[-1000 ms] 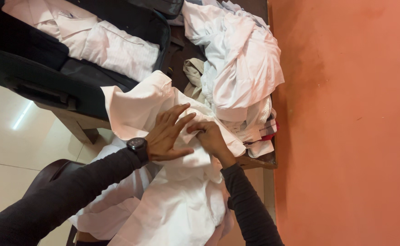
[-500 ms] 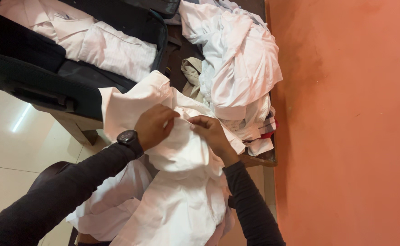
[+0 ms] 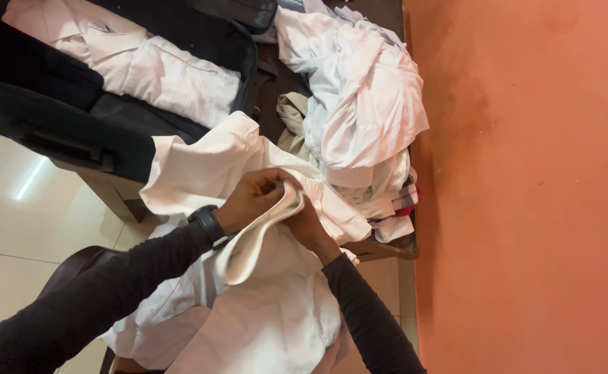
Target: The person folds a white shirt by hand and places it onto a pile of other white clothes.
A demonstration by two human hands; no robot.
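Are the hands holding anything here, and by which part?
Both hands grip the white shirt. The left hand pinches a folded band of fabric, likely the collar; the right hand holds it just beneath, mostly hidden by cloth.

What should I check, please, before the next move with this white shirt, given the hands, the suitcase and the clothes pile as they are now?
1. Both hands on the white shirt: ok. The left hand and the right hand both grip its folded edge.
2. Shirt fully on the table: not ok. Much of it hangs off the near edge.
3. Suitcase open: ok. A folded shirt already lies inside.
4. Room left in the suitcase: cannot tell, it is partly out of view.
5. Clothes pile apart from the held shirt: not ok. They touch.
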